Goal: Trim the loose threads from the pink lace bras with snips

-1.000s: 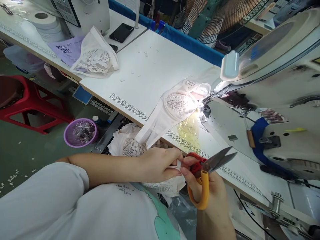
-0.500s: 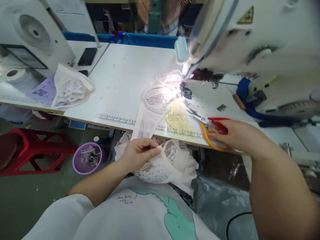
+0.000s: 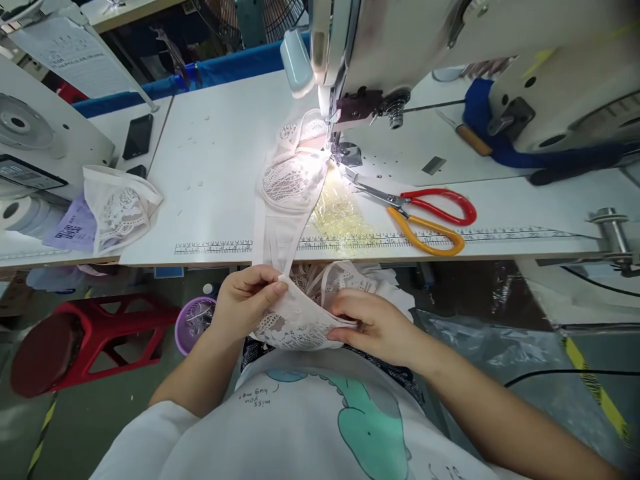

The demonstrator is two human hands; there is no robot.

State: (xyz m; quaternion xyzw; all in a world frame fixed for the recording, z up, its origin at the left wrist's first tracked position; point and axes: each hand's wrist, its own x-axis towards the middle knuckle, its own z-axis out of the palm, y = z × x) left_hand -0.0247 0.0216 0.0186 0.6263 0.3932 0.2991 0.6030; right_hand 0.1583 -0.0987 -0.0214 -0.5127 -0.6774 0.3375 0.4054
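Observation:
A pale lace bra (image 3: 290,187) lies across the table, its upper part under the lit needle area of the sewing machine (image 3: 345,137). Over my lap hangs a white lace bra cup (image 3: 305,320). My left hand (image 3: 255,297) pinches the top corner of this cup between thumb and fingers. My right hand (image 3: 375,323) grips the cup's edge on the other side, thumb below and fingers above. On the table lie scissors (image 3: 400,200) with one red and one orange handle, blades toward the machine, apart from both hands.
Yellowish clear film (image 3: 340,213) lies beside the bra. Along the table's front edge runs a printed ruler (image 3: 215,247). Another lace cup (image 3: 123,207) and a black phone (image 3: 138,136) are at the left. A red stool (image 3: 110,340) and a purple bin (image 3: 187,327) stand below.
My right hand has let go of the scissors, leaving them on the table, and has come down to take the cup's edge. My left hand still holds the cup. The view has shifted.

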